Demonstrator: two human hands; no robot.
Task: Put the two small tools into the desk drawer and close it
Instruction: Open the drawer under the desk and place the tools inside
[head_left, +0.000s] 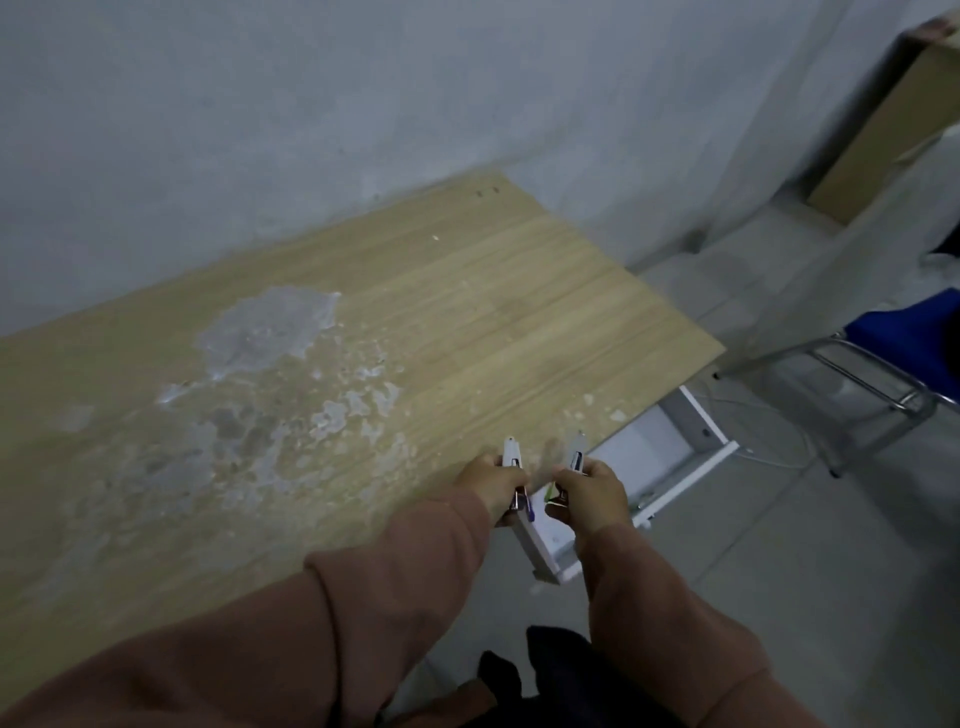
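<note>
My left hand (491, 486) grips a small white tool (511, 454) with a purple end, held over the desk's front edge. A second small white tool (575, 451), with a green end, is in the grip of my right hand (592, 499) just to the right. Both tools point away from me. Beneath and to the right of my hands the white desk drawer (670, 457) stands pulled out from under the wooden desk (441, 312). My hands hide part of the drawer's inside.
The desk top carries large pale stains (270, 332) and stands against a grey wall. A blue chair (893, 358) with a metal frame stands to the right on the tiled floor. A wooden board (883, 130) leans at the far right.
</note>
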